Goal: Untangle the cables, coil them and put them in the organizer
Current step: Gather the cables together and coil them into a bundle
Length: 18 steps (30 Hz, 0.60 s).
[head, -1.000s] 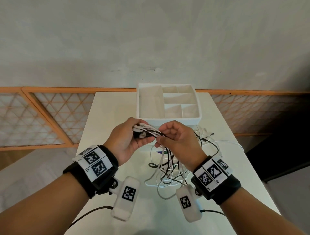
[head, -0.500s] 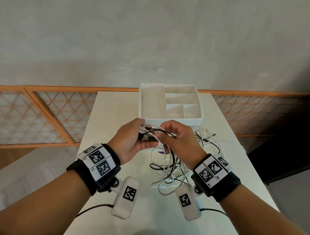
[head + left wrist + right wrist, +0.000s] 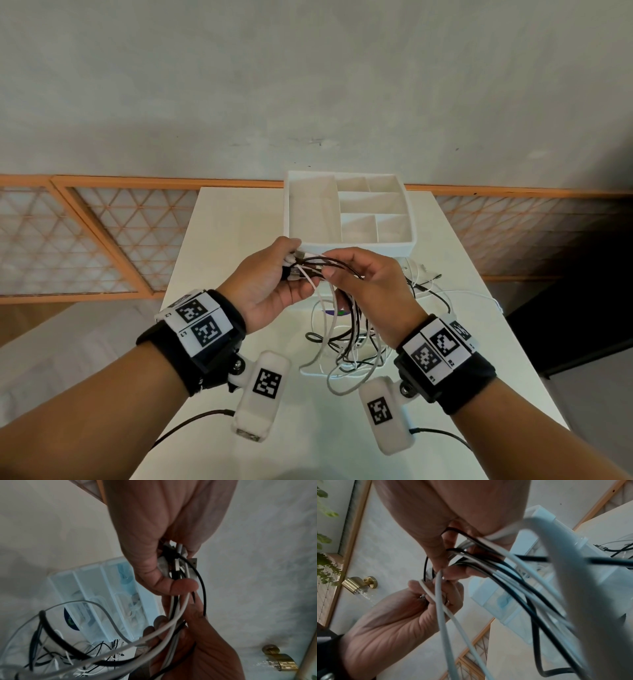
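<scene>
The left hand (image 3: 270, 287) grips a bunch of connector ends while the right hand (image 3: 373, 291) pinches strands just beside it, both lifted a little higher than a second ago, drawing the cables (image 3: 346, 342) up off the table (image 3: 212, 240). Black and white leads hang in one knotted clump (nothing separated yet), and the organizer (image 3: 356, 245) behind sits empty.

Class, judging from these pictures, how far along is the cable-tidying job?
Done: nothing stored; the organizer compartments show no cables. In hand: the left hand grips a bunch of connector ends while the right hand pinches strands. Left: the cables hang tangled onto the table; untangling, coiling, storing remain.
</scene>
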Available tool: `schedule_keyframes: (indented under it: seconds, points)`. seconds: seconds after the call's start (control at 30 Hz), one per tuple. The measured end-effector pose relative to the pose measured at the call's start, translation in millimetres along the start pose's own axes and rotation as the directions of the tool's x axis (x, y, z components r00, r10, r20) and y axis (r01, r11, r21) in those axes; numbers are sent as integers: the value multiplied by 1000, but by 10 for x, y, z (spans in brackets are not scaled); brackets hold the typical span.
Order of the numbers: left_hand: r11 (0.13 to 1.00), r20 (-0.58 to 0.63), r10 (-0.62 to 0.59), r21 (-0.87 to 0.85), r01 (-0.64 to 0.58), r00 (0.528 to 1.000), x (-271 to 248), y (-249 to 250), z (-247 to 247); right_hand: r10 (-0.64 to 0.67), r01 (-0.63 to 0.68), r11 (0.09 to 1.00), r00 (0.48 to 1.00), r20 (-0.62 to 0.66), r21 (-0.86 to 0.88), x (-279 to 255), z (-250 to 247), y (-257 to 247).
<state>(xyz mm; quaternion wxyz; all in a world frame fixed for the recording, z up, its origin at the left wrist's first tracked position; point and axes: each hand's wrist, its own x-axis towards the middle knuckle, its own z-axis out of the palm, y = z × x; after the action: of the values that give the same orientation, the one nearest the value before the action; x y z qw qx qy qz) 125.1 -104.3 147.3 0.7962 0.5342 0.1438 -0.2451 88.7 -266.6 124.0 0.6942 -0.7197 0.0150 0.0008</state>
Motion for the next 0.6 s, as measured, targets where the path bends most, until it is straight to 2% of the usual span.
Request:
schedule_keyframes:
  seconds: [0.13,0.33,0.5,0.6]
  points:
    - [999,56,-16,-49,19,998,-8,20,8,23,-24,999,999,-34,-24,22,-16,-49]
    - [1000,113,23,15,-25,993,-2,-31,35,8,-9,1000,999,-42,-24,73,-8,-72]
    - [978,191,85,173,-119,978,1,-45,29,-122,110,963,992,-34,-246,96,48,-20]
    - [975,148,113,171,-138,982,19,-91,15,-157,145,928,988,-7,-344,104,73,15]
